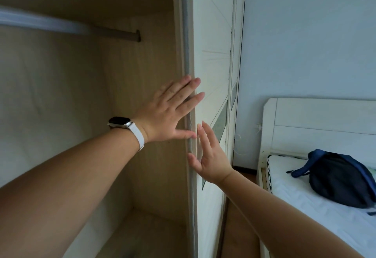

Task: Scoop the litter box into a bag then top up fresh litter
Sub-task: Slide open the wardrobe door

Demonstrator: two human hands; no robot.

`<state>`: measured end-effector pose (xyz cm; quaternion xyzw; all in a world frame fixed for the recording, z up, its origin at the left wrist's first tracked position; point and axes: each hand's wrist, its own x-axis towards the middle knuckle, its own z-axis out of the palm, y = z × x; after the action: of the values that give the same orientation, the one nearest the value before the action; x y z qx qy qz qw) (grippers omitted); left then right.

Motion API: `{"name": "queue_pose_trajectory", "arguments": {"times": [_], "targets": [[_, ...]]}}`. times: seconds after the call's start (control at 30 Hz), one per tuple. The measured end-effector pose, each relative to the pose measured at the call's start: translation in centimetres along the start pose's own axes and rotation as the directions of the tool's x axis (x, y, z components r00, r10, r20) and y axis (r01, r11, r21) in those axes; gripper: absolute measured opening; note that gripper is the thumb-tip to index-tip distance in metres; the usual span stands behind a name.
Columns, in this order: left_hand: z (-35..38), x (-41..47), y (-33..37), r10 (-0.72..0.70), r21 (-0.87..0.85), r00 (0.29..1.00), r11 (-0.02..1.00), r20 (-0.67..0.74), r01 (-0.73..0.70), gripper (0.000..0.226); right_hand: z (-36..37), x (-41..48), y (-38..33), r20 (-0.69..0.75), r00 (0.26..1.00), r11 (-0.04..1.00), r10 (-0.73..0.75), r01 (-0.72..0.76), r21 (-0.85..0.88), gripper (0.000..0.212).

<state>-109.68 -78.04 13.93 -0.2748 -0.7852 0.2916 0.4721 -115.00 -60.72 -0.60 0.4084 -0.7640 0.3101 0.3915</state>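
Both hands lie flat on the white sliding wardrobe door (211,58). Left hand (168,113), fingers spread, covers its grey edge strip (188,33); right hand (209,156), fingers spread, presses the panel. Litter box: not visible. A dark blue backpack (339,178) rests on the white bed (305,207).

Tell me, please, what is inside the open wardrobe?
Only a rail near the top shows inside the wardrobe; its visible back, side and floor are bare. The left arm hides part.

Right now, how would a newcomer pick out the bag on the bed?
Find the white bed at the right, beside the wardrobe door. On its mattress, near the headboard, lies the backpack: dark navy with blue straps, the only dark thing there.
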Motion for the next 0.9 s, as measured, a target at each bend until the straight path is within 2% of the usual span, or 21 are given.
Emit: {"name": "queue_pose_trajectory", "arguments": {"times": [0.3,0.53,0.73,0.9], "targets": [[1.1,0.5,0.0,-0.004,-0.038,1.0,0.999,0.001,0.004,0.094,0.0,0.4,0.9,-0.018,1.0,1.0,-0.011,0.011,0.001,0.072],[-0.2,-2.0,1.1,-0.057,-0.152,0.998,0.987,0.036,0.062,0.083,-1.2,-0.2,-0.9,-0.033,0.997,0.998,0.068,-0.069,-0.012,0.066],[-1.4,-8.9,1.3,-0.121,-0.201,0.968,0.965,0.22,0.166,0.079,-2.3,-1.4,-3.6,-0.114,0.993,0.981,0.009,-0.031,-0.194,0.058],[-2.7,-15.4,2.9,-0.204,-0.249,0.881,0.91,0.426,0.331,0.068,-2.2,-3.0,-7.3,-0.038,0.989,0.956,-0.14,0.125,-0.264,0.048]]}}
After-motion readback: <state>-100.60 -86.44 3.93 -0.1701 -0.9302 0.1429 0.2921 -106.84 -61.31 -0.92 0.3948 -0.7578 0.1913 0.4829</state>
